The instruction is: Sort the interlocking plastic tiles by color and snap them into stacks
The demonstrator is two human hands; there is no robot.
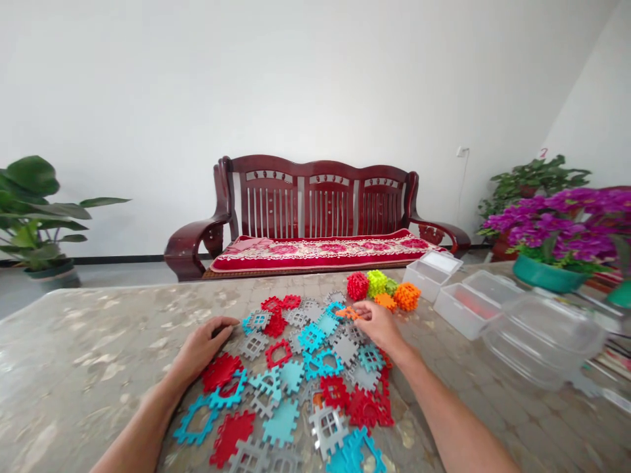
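Note:
Flat toothed plastic building panels in red, grey, turquoise and blue lie spread over the table (113, 348), many overlapping. My right hand (379, 323) pinches an orange panel (348, 313) between thumb and fingers, over the far right part of the spread. Resting at the left edge of the panels, my left hand (207, 343) has its fingers stretched out and holds nothing. A red panel (221, 372) lies just in front of its wrist, and a grey window panel (254, 345) is to its right. Another orange panel (385, 301) lies beyond my right hand.
Behind my right hand sit a red spiky block (357, 286), a lime one (376, 282) and an orange one (407, 297). Clear plastic boxes (466, 309) and a purple flower pot (549, 272) stand on the right. Past the table is a wooden bench (320, 197).

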